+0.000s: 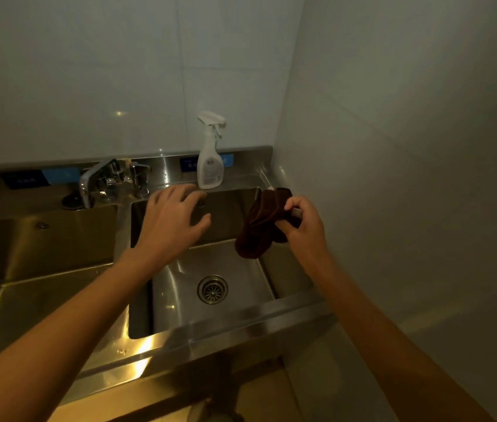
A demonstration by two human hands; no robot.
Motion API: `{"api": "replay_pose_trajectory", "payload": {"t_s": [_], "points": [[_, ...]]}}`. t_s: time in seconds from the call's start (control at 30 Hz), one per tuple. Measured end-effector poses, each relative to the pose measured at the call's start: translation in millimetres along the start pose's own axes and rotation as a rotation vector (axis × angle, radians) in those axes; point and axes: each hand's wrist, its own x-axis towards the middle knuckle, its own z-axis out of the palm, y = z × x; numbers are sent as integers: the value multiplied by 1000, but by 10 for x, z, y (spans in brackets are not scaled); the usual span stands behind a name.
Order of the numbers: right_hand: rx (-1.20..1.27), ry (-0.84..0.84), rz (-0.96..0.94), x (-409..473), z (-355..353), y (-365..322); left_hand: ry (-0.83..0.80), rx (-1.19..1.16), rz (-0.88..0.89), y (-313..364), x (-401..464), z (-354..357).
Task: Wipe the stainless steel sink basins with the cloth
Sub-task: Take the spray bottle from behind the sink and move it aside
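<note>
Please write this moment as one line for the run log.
right hand: grips brown cloth above right basin | left hand: open, holds nothing, near spray bottle | wiping: not begun

The cloth [260, 225] I pinch in my right hand [303, 222] is a plain dark brown, with no pattern I can make out. The sink [177, 287] below me is bare silver steel with yellowish glare along its front rim. The spray bottle [209, 159] is white with a pale label, the wall tiles [88, 71] are plain white, and small blue labels [59, 174] sit on the steel backsplash.
</note>
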Motion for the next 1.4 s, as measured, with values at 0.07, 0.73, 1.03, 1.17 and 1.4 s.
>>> {"api": "replay_pose_trajectory", "payload": {"t_s": [0.07,0.73,1.03,1.17,1.4], "points": [[-18,13,-3,150,77,-9,-5,11,1,-90,119,2],[-79,7,142,1483,553,444,-100,7,-99,-766,1387,1111],[-136,-88,132,2139,501,798,-127,39,-374,-607,2088,1712],[-132,-86,128,2414,552,927,-95,-23,-490,-612,2502,1929],[-113,-98,154,2595,660,1160,44,-122,-713,-642,2933,2316]]}}
